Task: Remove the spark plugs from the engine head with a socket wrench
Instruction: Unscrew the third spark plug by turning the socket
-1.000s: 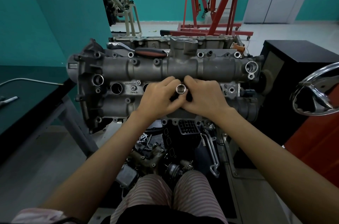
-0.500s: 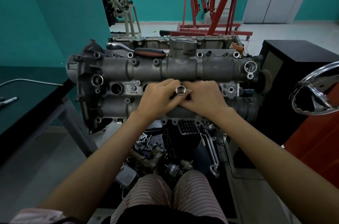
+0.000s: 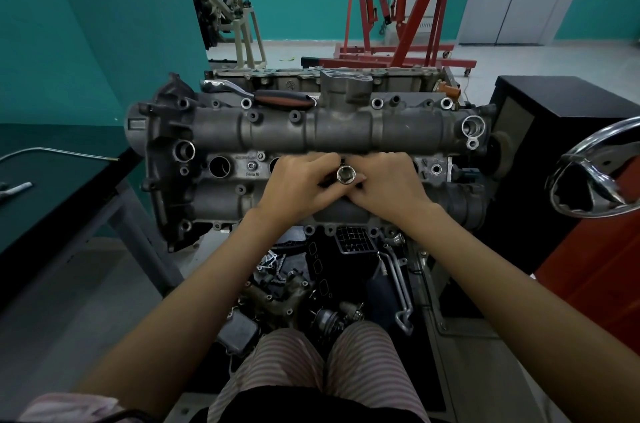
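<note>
— Hands?
— Left hand [image 3: 298, 187] and right hand [image 3: 388, 188] meet at the middle of the engine head [image 3: 311, 135], both with fingers curled round a socket [image 3: 346, 175], its open end facing the camera.

— Spark plugs?
— Not visible. The hands cover the middle wells; one open well [image 3: 219, 166] lies at 9 o'clock from the socket, its depth dark.

— The wrench?
— A ratchet [image 3: 263, 95] rests on the head's far edge, at 11 o'clock, its handle end partly hidden.
</note>
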Available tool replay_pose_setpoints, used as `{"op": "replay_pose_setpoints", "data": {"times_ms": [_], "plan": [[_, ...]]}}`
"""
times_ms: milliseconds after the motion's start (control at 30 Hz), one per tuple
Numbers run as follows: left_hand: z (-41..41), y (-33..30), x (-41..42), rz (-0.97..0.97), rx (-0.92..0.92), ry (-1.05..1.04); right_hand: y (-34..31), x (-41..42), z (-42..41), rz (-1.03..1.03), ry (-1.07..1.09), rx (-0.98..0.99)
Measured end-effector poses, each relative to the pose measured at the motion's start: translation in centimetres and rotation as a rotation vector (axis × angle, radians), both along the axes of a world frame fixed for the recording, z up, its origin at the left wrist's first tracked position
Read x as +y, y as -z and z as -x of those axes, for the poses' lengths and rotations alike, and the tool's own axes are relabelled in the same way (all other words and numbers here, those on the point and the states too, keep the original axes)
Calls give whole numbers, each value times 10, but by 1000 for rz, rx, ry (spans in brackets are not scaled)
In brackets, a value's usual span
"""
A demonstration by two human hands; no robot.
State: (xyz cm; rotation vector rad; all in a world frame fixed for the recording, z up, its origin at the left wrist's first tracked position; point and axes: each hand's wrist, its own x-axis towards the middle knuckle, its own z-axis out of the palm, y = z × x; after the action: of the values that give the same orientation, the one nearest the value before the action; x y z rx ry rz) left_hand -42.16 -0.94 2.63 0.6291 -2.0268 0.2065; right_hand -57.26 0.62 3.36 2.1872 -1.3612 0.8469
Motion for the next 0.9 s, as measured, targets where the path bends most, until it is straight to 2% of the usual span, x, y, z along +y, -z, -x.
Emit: {"op": "replay_pose_setpoints", "data": {"times_ms": [167, 300, 433, 667, 833, 900], "plan": [[1, 0, 4, -8, -13, -17, -2, 3, -3, -18, -69, -23], [1, 1, 1, 42, -9, -30, -1, 3, -2, 10, -21, -58], [0, -1, 3, 7, -8, -6, 0, 1, -4, -3, -6, 2], [2, 1, 2, 54, -14, -29, 0, 4, -3, -7, 0, -64], [0, -1, 3, -13, -11, -9, 0, 1, -3, 4, 12, 9], [0, -2, 5, -19, -8, -12, 0, 2, -4, -18, -11, -23]]}}
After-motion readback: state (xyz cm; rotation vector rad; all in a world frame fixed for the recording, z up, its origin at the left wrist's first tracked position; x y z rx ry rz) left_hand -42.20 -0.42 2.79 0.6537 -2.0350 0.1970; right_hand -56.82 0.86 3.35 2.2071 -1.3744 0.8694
